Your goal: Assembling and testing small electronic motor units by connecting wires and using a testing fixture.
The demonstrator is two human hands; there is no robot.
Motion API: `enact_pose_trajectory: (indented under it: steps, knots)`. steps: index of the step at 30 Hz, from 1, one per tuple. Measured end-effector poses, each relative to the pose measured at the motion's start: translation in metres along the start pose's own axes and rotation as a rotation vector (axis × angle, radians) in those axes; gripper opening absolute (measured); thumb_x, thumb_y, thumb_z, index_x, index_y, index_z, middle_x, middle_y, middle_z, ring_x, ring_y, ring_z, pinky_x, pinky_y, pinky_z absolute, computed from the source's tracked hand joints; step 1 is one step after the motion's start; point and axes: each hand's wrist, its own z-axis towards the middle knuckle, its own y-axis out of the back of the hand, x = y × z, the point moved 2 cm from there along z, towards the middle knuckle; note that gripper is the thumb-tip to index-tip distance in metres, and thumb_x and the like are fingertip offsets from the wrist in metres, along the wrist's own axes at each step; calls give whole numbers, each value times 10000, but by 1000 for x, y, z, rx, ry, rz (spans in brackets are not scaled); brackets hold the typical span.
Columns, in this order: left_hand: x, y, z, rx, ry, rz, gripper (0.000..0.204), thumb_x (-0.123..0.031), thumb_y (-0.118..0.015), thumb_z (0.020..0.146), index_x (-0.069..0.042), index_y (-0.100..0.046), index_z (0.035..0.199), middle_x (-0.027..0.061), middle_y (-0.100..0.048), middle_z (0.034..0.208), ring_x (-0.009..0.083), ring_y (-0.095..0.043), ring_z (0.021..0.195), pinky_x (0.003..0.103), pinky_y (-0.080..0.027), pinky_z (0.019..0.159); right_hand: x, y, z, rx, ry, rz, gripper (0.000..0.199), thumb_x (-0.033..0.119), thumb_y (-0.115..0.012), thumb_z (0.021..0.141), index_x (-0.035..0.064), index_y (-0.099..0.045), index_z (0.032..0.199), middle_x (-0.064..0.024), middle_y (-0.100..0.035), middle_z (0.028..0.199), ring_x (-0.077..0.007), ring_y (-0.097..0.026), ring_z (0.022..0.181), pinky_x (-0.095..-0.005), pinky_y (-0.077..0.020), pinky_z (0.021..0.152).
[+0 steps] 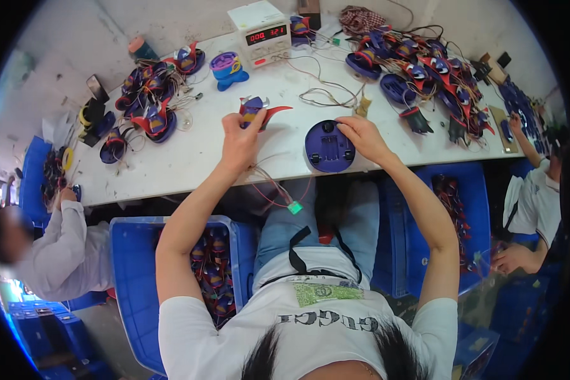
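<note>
- Left hand [239, 138], at 11 o'clock from the middle of the view: its fingers pinch the purple toy shell with red wings [253, 109], held over the white bench [199, 152].
- Right hand [363, 136], at 2 o'clock: its thumb and fingers clamp the rim of the round purple wheeled base [329, 152] at the base's own 1 o'clock; the black wheels show.
- Both pieces look like light, stiff, fairly smooth plastic. The pointed wings seem easiest to bend, so the shell's rounded body is the safer hold; the base suits a rim grip.
- The thin wires [273, 185] and green circuit board [294, 207] hang past the bench's front edge, near the centre; they look limp and fragile, liable to snag there.
- Moving room lies between the two pieces. Toy piles bound it at 10 o'clock [153, 104] and 1 to 2 o'clock [418, 66]; a looped cable [323, 102] lies beyond the base.
</note>
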Motion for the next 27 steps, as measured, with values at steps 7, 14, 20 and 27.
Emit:
enact_pose_trajectory:
  steps: [7, 14, 20, 27]
  knots:
    - [1, -26, 21, 172, 46, 232, 467, -47, -615, 787, -81, -578, 1251, 150, -459, 957, 305, -439, 841, 377, -432, 768, 1, -21, 1, -140, -12, -253, 295, 199, -590, 891, 38, -612, 1137, -130, -594, 904, -276, -575, 762, -330, -463, 680]
    - [-23, -2, 12, 258, -109, -56, 309, -42, -624, 815, -13, -620, 1123, 126, -507, 905, 268, -471, 829, 343, -436, 742, -10, 14, -23, -498, -235, 45, 423, 160, -721, 808, 37, -523, 1161, -80, -502, 976, -138, -456, 724, -246, -419, 633]
    - [-22, 11, 9, 209, -12, -242, 267, -26, -620, 824, -4, -622, 1090, 96, -526, 866, 227, -488, 737, 298, -439, 664, -31, 24, 23, -445, -150, -56, 453, 196, -750, 784, 42, -536, 1152, -73, -537, 949, -123, -463, 720, -241, -423, 631]
    - [-78, 7, 21, 282, 174, -419, 282, -52, -617, 846, 8, -589, 1120, 112, -568, 815, 238, -520, 609, 296, -444, 538, 2, 36, 32, -190, -395, 366, 279, 133, -725, 805, 19, -593, 1022, -37, -594, 880, -126, -524, 704, -228, -436, 628]
